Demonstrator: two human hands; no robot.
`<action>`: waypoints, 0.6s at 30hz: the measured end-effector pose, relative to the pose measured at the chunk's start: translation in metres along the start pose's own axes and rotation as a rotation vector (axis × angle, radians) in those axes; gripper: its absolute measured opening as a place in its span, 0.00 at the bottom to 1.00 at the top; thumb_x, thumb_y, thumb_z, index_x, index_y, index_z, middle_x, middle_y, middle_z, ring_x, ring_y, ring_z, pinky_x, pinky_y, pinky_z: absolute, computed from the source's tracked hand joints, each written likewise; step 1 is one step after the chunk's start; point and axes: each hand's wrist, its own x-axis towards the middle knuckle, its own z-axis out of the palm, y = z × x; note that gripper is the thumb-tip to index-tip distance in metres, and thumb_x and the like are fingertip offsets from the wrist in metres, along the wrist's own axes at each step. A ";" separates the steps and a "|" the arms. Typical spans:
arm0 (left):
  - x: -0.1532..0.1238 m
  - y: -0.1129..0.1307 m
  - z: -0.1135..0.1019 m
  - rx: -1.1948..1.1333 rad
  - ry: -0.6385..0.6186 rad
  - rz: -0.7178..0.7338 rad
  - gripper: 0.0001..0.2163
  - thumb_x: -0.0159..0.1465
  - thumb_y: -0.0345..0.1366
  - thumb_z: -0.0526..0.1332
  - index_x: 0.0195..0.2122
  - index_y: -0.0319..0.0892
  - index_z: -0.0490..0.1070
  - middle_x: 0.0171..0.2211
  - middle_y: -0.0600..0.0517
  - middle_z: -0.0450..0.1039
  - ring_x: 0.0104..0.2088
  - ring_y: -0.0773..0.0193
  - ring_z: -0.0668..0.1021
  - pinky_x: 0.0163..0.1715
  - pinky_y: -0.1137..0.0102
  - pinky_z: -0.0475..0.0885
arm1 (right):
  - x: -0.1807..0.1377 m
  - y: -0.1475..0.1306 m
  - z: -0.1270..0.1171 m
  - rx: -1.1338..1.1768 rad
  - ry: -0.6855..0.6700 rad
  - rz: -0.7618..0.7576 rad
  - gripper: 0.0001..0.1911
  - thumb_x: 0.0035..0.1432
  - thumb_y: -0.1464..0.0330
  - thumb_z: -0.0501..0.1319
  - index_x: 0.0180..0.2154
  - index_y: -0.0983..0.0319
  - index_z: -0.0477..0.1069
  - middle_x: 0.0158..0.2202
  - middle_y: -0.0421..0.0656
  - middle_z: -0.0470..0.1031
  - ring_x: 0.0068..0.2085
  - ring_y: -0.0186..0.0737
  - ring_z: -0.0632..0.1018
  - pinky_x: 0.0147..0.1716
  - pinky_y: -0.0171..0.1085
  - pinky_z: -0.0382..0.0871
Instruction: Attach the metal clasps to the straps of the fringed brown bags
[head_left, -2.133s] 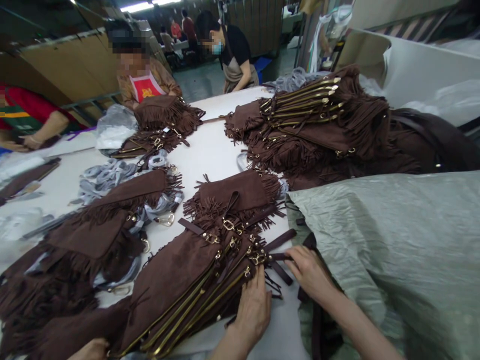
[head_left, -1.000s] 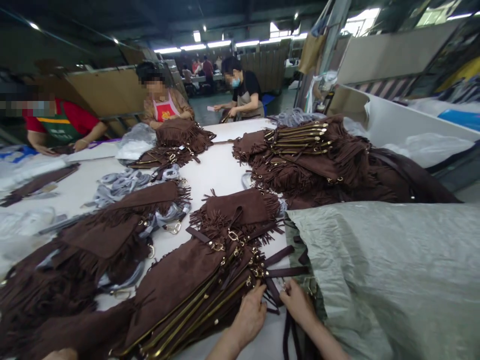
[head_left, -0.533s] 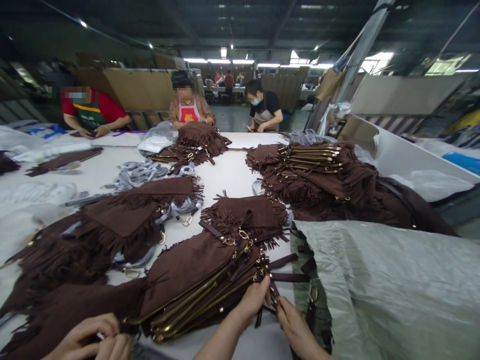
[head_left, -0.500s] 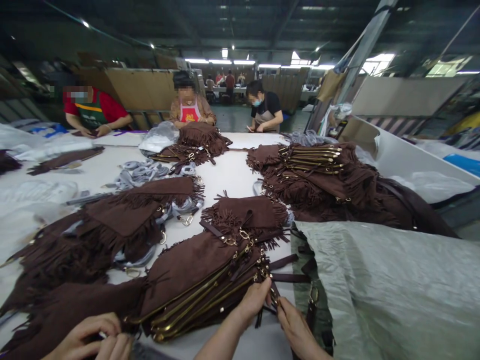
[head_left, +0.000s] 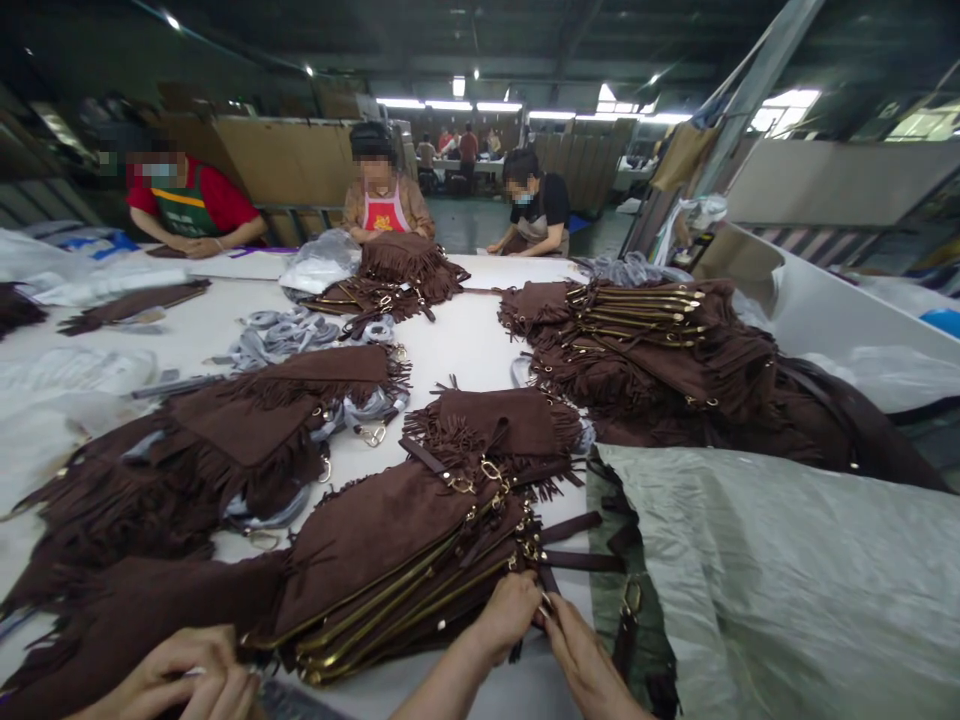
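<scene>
A fanned stack of brown suede fringed bags point(head_left: 390, 555) with brass zippers lies on the white table in front of me. My left hand point(head_left: 504, 617) is curled over the stack's right end, fingers closed at the brass rings. My right hand point(head_left: 581, 655) meets it there, pinching the end of a dark brown strap point(head_left: 581, 560) and its small metal clasp. More straps stick out from under a grey-green woven sack point(head_left: 780, 580) on the right.
Another person's two hands point(head_left: 176, 680) work at the bottom left. More fringed bag piles lie at the left point(head_left: 195, 460) and far right point(head_left: 660, 350), with grey ribbons point(head_left: 281, 335) between. Three co-workers stand along the far edge of the table point(head_left: 457, 350).
The camera tilted up, showing more of the hall. My hands drew back toward me and came together at the strap end. A co-worker's hands appeared at bottom left.
</scene>
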 end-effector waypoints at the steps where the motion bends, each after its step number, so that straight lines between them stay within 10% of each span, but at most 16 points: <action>1: -0.001 0.001 0.000 0.030 0.009 0.015 0.09 0.54 0.28 0.45 0.19 0.41 0.58 0.18 0.56 0.61 0.24 0.69 0.70 0.29 0.74 0.67 | 0.001 0.003 0.002 -0.024 0.000 0.010 0.16 0.57 0.63 0.46 0.44 0.60 0.63 0.39 0.46 0.72 0.42 0.39 0.73 0.42 0.36 0.66; 9: -0.017 -0.032 0.000 0.658 0.206 0.409 0.17 0.57 0.26 0.45 0.45 0.37 0.65 0.50 0.42 0.65 0.51 0.59 0.67 0.50 0.63 0.65 | -0.002 0.021 -0.003 -0.130 0.056 0.090 0.14 0.57 0.66 0.41 0.41 0.60 0.60 0.35 0.47 0.73 0.37 0.40 0.75 0.36 0.37 0.67; 18: -0.017 -0.049 -0.001 1.301 0.516 0.520 0.17 0.60 0.31 0.48 0.51 0.35 0.60 0.45 0.42 0.70 0.42 0.57 0.74 0.34 0.67 0.74 | -0.003 0.010 0.001 -0.146 0.052 0.176 0.14 0.57 0.66 0.38 0.38 0.61 0.58 0.33 0.48 0.72 0.35 0.41 0.75 0.35 0.38 0.67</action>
